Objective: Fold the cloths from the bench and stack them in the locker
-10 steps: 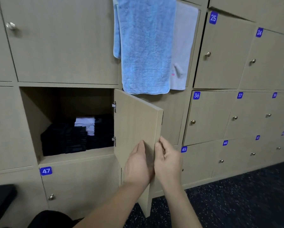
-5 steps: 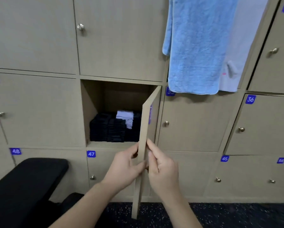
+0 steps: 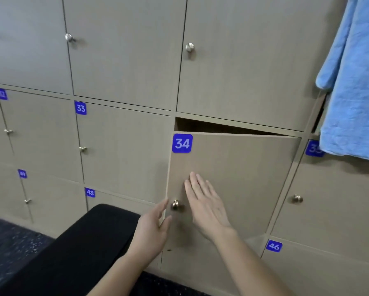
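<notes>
Head view, tan locker door (image 3: 245,176) numbered 34, slightly ajar

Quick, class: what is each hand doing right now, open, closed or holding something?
Left hand: open, fingers relaxed beside the door knob, holding nothing.
Right hand: open, straight fingers flat against locker door 34.

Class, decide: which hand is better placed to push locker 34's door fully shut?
Likely right: the right hand is spread flat over the door face; the left hand sits at its edge by the knob.
</notes>
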`<action>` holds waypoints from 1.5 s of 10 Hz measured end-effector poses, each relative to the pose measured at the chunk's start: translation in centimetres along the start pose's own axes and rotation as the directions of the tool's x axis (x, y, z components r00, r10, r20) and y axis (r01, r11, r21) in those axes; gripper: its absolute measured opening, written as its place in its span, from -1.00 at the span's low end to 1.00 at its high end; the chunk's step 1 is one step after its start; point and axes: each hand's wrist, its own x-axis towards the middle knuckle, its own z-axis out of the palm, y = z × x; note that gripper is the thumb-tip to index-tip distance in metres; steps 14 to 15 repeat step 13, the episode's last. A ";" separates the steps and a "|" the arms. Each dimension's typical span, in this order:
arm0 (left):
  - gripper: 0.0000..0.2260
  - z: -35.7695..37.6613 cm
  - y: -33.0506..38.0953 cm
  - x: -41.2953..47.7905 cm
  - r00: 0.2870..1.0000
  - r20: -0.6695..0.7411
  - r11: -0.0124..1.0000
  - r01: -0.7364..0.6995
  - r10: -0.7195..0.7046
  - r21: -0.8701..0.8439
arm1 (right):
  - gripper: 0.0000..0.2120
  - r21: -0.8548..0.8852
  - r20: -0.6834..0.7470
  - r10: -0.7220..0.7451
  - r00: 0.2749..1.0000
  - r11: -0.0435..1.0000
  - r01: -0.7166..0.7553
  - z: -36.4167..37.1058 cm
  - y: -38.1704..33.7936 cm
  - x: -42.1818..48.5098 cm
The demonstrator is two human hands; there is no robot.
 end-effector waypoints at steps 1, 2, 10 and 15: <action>-0.55 -0.3 -1.9 1.8 1.000 -0.010 0.999 0.001 -0.001 0.044 | -0.34 -0.036 0.029 -0.056 0.998 0.998 0.057 3.5 0.2 2.8; -0.56 -0.4 -4.1 3.7 0.999 -0.030 0.998 0.030 -0.028 0.061 | -0.51 0.015 -0.024 -0.173 0.985 0.985 0.173 6.8 -0.6 5.1; -0.53 -1.4 -11.6 8.8 0.998 -0.033 0.959 0.064 -0.057 0.275 | -0.36 0.048 0.130 -0.190 0.973 0.981 0.186 14.3 3.3 15.0; -0.48 -3.4 -4.6 7.4 1.000 -0.029 0.924 -0.001 0.013 0.382 | -0.36 -0.012 0.414 0.032 0.910 0.999 -0.030 9.0 3.9 13.6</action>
